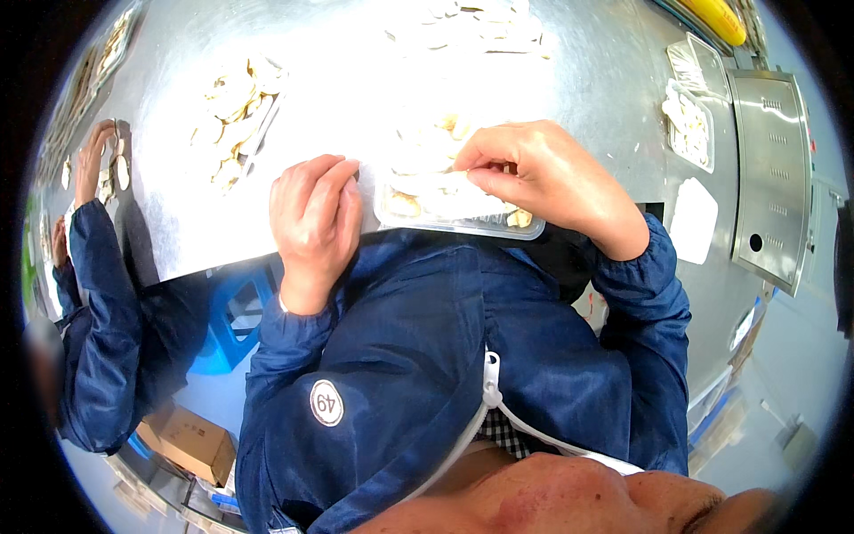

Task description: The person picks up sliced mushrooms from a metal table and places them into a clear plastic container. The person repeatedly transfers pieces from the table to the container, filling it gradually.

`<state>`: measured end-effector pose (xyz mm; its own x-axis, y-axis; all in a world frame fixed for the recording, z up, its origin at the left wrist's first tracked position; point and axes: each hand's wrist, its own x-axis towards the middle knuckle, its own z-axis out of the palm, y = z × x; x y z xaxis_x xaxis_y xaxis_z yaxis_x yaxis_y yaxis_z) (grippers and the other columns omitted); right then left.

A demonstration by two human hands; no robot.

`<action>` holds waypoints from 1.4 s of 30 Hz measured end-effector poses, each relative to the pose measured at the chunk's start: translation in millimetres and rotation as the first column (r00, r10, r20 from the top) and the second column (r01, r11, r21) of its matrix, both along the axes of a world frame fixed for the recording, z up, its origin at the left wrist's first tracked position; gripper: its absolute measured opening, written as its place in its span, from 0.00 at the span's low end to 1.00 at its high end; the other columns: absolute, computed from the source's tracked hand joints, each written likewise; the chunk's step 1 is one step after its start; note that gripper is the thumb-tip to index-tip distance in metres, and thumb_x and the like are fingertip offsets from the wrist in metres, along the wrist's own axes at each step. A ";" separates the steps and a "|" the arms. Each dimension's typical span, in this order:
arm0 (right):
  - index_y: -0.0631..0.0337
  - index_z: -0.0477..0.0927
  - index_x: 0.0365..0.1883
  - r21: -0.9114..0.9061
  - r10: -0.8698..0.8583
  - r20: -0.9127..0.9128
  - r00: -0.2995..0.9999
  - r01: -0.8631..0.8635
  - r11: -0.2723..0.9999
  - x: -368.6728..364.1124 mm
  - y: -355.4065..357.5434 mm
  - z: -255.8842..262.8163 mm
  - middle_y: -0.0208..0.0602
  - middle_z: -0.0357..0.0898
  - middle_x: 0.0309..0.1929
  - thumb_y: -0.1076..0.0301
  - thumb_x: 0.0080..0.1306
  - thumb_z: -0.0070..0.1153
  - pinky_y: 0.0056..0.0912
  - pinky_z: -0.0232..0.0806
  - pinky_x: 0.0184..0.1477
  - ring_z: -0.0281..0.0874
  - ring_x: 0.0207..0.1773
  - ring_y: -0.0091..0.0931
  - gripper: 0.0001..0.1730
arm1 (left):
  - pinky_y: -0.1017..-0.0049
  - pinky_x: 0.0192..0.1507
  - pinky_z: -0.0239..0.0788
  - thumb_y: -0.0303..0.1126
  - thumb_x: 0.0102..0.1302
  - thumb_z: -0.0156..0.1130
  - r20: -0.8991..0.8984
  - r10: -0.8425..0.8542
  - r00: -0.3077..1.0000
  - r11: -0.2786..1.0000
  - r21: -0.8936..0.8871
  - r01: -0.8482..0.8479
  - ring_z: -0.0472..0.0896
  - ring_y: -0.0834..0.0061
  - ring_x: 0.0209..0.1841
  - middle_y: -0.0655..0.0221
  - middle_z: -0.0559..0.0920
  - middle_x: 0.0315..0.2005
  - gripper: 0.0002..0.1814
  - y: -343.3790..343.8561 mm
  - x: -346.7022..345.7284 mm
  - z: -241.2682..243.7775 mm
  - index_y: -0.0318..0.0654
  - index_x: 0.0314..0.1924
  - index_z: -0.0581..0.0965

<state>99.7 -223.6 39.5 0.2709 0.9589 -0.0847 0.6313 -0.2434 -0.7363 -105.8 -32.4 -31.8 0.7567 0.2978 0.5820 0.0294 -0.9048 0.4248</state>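
A clear plastic tray (pixel 460 229) holding pale, brown-edged pieces lies at the table's near edge. My right hand (pixel 534 173) is over its right part, thumb and forefinger pinched together at the pieces; glare hides whether something is between them. To the left of the tray, my left hand (pixel 317 213) is raised with curled fingers; a small dark thing shows by its fingertips, too unclear to name. Overexposure washes out much of the tray's contents. Further left lies a pile of similar pale slices (pixel 233 113), partly on a light-coloured edge or tray.
More pale pieces (pixel 480 27) lie at the far side of the metal table (pixel 600 87). On the right are a tub of white pieces (pixel 690 127), a tub of thin white sticks (pixel 694 63) and a white lid (pixel 694 220). A co-worker's hand (pixel 90 163) works at the left.
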 end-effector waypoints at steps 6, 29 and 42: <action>0.62 0.85 0.40 -0.035 -0.062 0.068 0.996 0.065 0.997 -4.9 2.8 -5.9 0.41 0.84 0.29 0.70 0.66 0.67 0.35 0.74 0.36 0.83 0.31 0.34 0.06 | 0.65 0.46 0.72 0.19 0.59 0.69 -0.001 0.006 1.000 1.000 0.000 -0.006 0.84 0.61 0.43 0.62 0.86 0.41 0.13 -0.9 -0.9 0.7 0.35 0.45 0.85; 0.62 0.85 0.37 0.091 -0.162 0.382 0.910 0.137 0.986 92.1 20.2 -47.3 0.46 0.84 0.38 0.66 0.61 0.67 0.43 0.76 0.46 0.85 0.42 0.42 0.10 | 0.64 0.46 0.75 0.18 0.61 0.68 -0.017 0.008 1.000 1.000 0.004 -0.008 0.84 0.58 0.42 0.58 0.87 0.42 0.12 -1.0 -1.3 1.6 0.33 0.45 0.86; 0.64 0.87 0.42 0.048 -0.268 0.158 0.950 0.264 0.963 90.1 -1.6 -22.3 0.32 0.85 0.32 0.67 0.68 0.69 0.27 0.72 0.39 0.81 0.35 0.22 0.10 | 0.64 0.47 0.76 0.18 0.62 0.67 -0.025 0.010 1.000 1.000 0.012 -0.010 0.85 0.58 0.42 0.58 0.87 0.42 0.12 -0.7 -0.3 0.7 0.33 0.45 0.86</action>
